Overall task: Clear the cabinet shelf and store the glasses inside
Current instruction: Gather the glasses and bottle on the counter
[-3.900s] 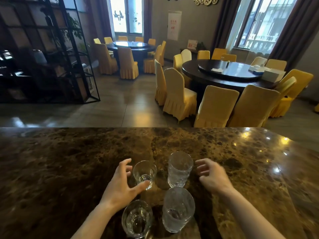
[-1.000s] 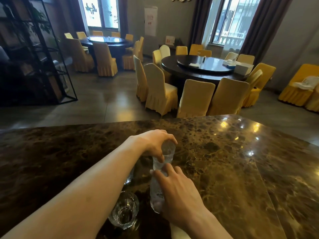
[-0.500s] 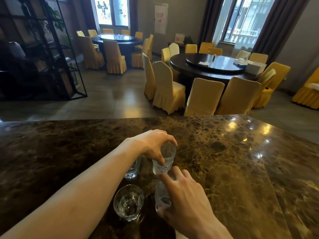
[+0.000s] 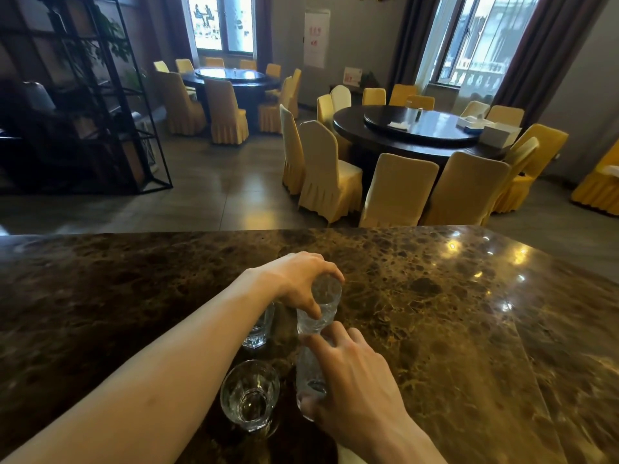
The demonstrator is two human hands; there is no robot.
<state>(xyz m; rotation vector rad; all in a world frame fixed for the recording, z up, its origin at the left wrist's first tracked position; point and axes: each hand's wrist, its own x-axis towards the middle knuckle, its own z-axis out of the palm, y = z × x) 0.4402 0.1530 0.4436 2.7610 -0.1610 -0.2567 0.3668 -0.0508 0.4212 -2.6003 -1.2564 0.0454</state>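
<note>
Because the left hand (image 4: 294, 279) and right hand (image 4: 355, 380) are each closed around a textured glass (image 4: 320, 308), rims may be chipped if the glasses are knocked together.

Your left hand (image 4: 298, 279) grips the far textured glass (image 4: 320, 309); your right hand (image 4: 355, 383) wraps the near one (image 4: 310, 373) on the marble counter (image 4: 435, 313).

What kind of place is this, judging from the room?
Most likely a restaurant or banquet hall. Round dining tables stand ringed by chairs in yellow covers, and a person works at a polished marble counter holding drinking glasses.
</note>
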